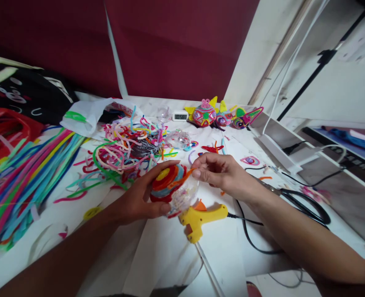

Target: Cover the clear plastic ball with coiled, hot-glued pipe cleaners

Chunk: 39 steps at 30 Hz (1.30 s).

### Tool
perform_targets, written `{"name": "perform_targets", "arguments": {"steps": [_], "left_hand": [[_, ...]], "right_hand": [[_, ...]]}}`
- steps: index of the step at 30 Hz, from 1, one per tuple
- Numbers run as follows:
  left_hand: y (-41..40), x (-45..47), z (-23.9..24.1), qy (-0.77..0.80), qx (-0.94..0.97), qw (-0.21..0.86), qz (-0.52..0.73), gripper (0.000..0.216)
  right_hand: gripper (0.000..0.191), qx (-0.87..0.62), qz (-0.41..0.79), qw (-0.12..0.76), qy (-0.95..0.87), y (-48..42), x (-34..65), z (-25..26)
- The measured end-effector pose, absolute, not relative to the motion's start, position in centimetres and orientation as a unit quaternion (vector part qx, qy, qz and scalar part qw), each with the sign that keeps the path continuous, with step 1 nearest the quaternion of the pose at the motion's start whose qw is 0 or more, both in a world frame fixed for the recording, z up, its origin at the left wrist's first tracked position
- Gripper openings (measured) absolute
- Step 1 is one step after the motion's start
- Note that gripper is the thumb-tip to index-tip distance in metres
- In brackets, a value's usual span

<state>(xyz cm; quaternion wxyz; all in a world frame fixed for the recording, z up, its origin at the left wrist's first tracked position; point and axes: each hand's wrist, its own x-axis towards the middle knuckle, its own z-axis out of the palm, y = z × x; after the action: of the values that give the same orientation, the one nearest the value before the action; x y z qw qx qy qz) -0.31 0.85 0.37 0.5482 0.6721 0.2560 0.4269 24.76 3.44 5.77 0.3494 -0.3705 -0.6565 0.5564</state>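
My left hand (pixel 148 192) is wrapped round a clear plastic ball (pixel 187 194) that is partly covered with coiled fuzzy pipe cleaners in yellow, red, orange and light blue. Between the thumb and fingers of my right hand (pixel 215 171) is the end of an orange pipe cleaner (pixel 184 178), whose other part lies against the ball's coiled side. Just below the ball, a yellow hot glue gun (pixel 205 216) rests on the white paper with a glue stick (pixel 208 268) reaching towards me. My left palm hides part of the ball.
Tangled pipe cleaners (pixel 123 148) heap behind my left hand, and long straight ones (pixel 30 177) lie far left. Finished decorated balls (pixel 204 114) stand at the back beside a digital clock (pixel 180 116). Black-handled scissors (pixel 306 204) and a cable (pixel 247 231) lie near my right forearm.
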Motion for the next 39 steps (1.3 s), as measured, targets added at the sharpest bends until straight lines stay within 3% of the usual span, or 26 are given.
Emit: {"name": "perform_targets", "arguments": {"steps": [14, 19, 24, 28, 34, 39], "left_hand": [[0.7, -0.8, 0.1, 0.286, 0.630, 0.605, 0.394, 0.075], [0.3, -0.5, 0.8, 0.312, 0.611, 0.611, 0.394, 0.073], [0.0, 0.0, 1.7, 0.371, 0.584, 0.594, 0.411, 0.078], [0.5, -0.1, 1.4, 0.409, 0.598, 0.550, 0.415, 0.076], [1.5, -0.3, 1.0, 0.452, 0.574, 0.508, 0.456, 0.074], [1.8, -0.5, 1.0, 0.466, 0.578, 0.490, 0.457, 0.073]], "right_hand": [[0.017, -0.338, 0.464, 0.387, -0.722, 3.4, 25.7, 6.5], [0.009, -0.320, 0.370, 0.417, -0.766, 3.7, 26.2, 6.8], [0.022, -0.385, 0.336, 0.424, -0.748, 5.3, 27.6, 6.3], [0.033, -0.419, 0.301, 0.373, -0.771, 6.7, 28.7, 4.9], [0.020, -0.410, 0.141, 0.273, -0.859, 5.2, 28.9, 5.4], [0.021, -0.346, 0.192, 0.129, -0.909, 1.2, 29.3, 6.6]]}}
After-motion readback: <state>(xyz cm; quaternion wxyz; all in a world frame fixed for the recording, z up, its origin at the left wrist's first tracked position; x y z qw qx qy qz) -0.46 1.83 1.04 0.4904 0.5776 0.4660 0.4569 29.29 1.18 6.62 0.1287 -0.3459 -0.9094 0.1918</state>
